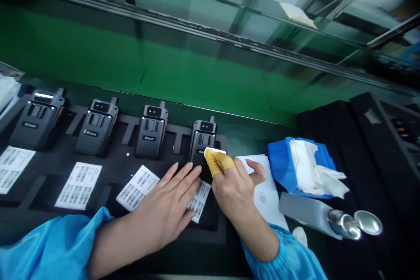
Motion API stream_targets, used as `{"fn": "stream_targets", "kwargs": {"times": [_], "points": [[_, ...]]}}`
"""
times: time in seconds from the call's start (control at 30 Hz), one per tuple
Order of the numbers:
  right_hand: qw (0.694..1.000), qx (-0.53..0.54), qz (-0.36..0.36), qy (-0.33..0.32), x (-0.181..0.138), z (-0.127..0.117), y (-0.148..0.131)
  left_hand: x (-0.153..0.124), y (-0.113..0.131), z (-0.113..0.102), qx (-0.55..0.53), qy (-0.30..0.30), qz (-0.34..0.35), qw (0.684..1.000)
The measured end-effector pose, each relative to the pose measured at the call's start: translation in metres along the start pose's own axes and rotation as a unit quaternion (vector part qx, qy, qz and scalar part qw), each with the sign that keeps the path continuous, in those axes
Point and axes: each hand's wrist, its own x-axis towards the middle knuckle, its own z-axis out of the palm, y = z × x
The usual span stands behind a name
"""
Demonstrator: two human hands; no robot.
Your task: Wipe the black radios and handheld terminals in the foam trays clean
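Several black Riton radios stand in a row on a black foam tray [114, 170]. My right hand [234, 183], with yellow finger cots on two fingers, pinches a small white wipe [215, 152] against the rightmost radio [202, 140]. My left hand [167, 205] lies flat with fingers stretched out, pressing on the tray and on a barcode label sheet [199, 201] just below that radio. Another label sheet [137, 187] lies beside my left fingers.
More radios [151, 131] [96, 127] [37, 118] and label sheets [79, 185] [11, 168] lie to the left. At the right sit a blue box of white wipes [285, 162], white paper [267, 192], a grey dispenser bottle with metal cap [315, 212] and black trays [361, 148]. A green belt [197, 74] runs behind.
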Motion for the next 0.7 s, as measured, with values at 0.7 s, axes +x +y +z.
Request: {"fn": "stream_targets", "kwargs": {"times": [0.7], "points": [[1.000,0.000,0.013,-0.004,0.008,-0.007,-0.004,-0.001,-0.001,0.002,0.023,0.013,0.008,1.000]]}}
